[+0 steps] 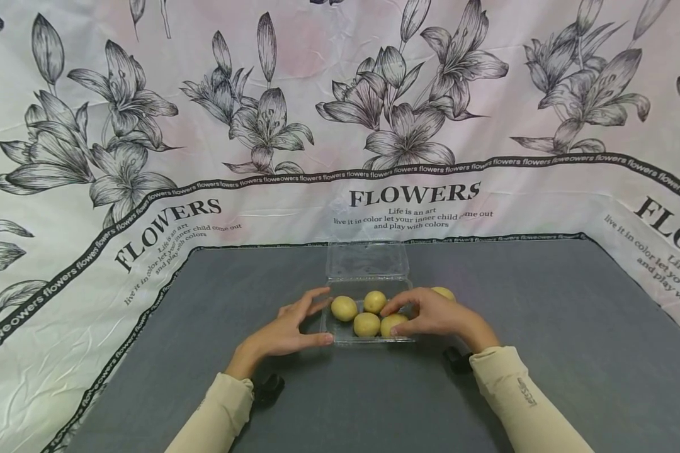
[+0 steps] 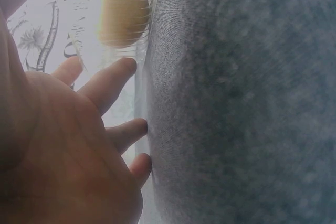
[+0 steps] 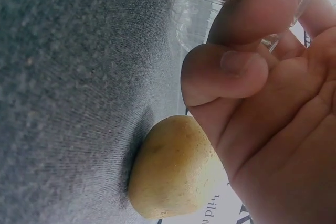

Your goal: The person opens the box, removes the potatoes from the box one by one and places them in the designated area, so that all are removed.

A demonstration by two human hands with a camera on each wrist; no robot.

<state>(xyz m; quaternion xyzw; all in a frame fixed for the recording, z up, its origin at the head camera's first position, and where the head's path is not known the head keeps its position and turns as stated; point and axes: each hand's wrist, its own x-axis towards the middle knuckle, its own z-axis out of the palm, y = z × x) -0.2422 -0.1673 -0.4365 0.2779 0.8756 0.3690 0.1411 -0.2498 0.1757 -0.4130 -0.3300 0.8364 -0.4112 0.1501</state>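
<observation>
A clear plastic box (image 1: pixel 345 336) lies with its lid (image 1: pixel 367 259) tipped back, and several yellow lemons (image 1: pixel 344 308) sit inside it. My left hand (image 1: pixel 286 327) is at the box's left side, thumb by the front left corner and fingers spread along the wall; the left wrist view shows these fingers (image 2: pixel 107 85) fairly straight. Reaching over the right wall, my right hand (image 1: pixel 433 313) has thumb and fingers around the front right lemon (image 1: pixel 393 325). Outside the box, another lemon (image 3: pixel 173 169) rests on the grey cloth, partly behind the right hand in the head view.
Grey cloth (image 1: pixel 345 402) covers the table. A white flower-printed curtain (image 1: pixel 294 126) rises behind the table and along both sides. Dark bands (image 1: pixel 269 389) sit at the wrists, below the cream sleeves (image 1: pixel 218 409).
</observation>
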